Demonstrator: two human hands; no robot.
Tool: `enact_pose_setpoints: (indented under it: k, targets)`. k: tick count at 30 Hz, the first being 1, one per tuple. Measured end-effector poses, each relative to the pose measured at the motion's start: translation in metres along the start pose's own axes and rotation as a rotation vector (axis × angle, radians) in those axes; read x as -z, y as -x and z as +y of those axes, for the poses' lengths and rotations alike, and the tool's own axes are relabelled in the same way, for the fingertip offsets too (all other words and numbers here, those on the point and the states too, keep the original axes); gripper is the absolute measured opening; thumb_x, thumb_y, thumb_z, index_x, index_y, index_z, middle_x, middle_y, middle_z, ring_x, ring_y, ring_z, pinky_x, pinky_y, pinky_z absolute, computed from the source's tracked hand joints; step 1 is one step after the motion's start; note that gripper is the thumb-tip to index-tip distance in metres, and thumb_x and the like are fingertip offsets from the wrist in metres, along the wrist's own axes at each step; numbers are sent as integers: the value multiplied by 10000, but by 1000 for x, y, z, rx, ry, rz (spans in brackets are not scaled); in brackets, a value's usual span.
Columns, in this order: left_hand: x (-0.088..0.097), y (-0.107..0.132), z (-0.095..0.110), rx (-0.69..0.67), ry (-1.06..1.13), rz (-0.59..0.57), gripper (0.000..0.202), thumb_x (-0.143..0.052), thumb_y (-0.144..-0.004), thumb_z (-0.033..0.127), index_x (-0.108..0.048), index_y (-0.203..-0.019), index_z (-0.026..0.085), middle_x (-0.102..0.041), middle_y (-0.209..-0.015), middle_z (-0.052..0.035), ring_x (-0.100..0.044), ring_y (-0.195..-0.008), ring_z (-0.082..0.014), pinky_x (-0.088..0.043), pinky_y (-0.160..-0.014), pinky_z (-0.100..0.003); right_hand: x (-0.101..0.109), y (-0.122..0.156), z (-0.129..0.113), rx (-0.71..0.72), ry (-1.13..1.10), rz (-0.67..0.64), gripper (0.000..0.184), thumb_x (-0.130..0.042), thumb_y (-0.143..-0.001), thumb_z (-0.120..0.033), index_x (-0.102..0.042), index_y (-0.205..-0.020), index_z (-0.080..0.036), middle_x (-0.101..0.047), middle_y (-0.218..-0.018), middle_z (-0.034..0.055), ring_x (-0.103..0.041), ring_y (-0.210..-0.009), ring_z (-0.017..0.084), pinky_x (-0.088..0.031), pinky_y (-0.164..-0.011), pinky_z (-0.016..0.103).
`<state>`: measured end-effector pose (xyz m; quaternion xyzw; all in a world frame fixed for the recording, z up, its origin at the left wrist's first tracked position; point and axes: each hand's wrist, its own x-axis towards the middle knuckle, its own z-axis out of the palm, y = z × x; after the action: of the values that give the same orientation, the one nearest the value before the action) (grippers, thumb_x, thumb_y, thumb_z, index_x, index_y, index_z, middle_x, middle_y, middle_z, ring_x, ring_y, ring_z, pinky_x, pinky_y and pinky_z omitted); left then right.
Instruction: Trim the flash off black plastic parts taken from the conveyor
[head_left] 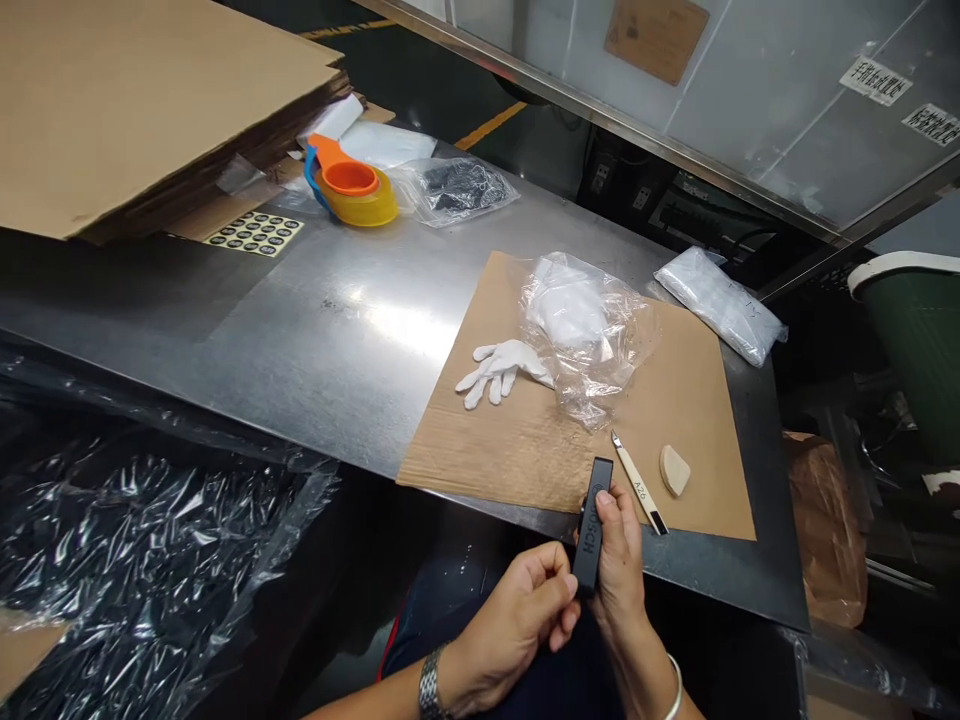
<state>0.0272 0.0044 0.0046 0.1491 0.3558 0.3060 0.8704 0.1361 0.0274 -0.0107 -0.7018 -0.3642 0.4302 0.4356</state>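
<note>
My right hand (619, 560) holds a slim black rectangular bar (593, 530) with lettering along its face that ends in "SCH". The bar stands nearly lengthwise to me at the table's front edge. My left hand (525, 610) is closed, with thumb and index finger pinched against the bar's lower end; whatever sits between those fingertips is hidden. Just beyond my right hand lies a craft knife (634, 475) with a pale handle marked A26. Beside it rests a small beige wedge-shaped pad (675, 470). Both lie on a cardboard sheet (495, 460).
A white glove (506, 368) and a crumpled clear plastic bag (592, 330) lie on the cardboard. Farther back are an orange-and-yellow tape dispenser (349, 190), a sticker sheet (256, 232) and a bag of black items (461, 188). Stacked cardboard (150, 90) covers the table's left end.
</note>
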Motion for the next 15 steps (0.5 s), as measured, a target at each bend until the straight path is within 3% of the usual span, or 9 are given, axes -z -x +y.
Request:
enact_pose_setpoints:
  k: [2, 8, 12, 15]
  targets:
    - [3, -2, 0, -12, 23, 16, 288, -621, -717, 325, -386, -635, 182, -463, -505, 40, -376, -460, -52, -258, -432, -181, 1, -13, 3, 100, 154, -52, 372, -348, -878, -471, -409, -1111, -187, -638, -975, 60, -622, -818, 170, -485, -704, 296]
    - [16, -15, -1, -83, 145, 176, 257, -675, -673, 337, -532, -783, 154, -476, -551, 48, -457, -468, -73, -301, -397, -174, 0, -60, 4, 341, 550, -37, 469, -612, -719, -398, -510, -1106, -154, -578, -1099, 150, -493, -1044, 313, -353, -904, 462]
    - [31, -26, -1, -169, 132, 230, 376, -719, -624, 453, -571, -784, 147, -472, -483, 56, -439, -382, -61, -252, -331, -154, 1, -81, -10, 453, 768, -21, 278, -568, -775, -369, -603, -962, -167, -616, -942, 152, -500, -970, 328, -382, -815, 451]
    - [45, -35, -2, -176, 116, 264, 450, -754, -553, 501, -589, -776, 147, -489, -444, 50, -458, -356, -66, -253, -338, -153, 7, -109, -31, 524, 866, -44, 207, -477, -854, -326, -623, -849, -179, -631, -832, 116, -542, -867, 271, -412, -748, 390]
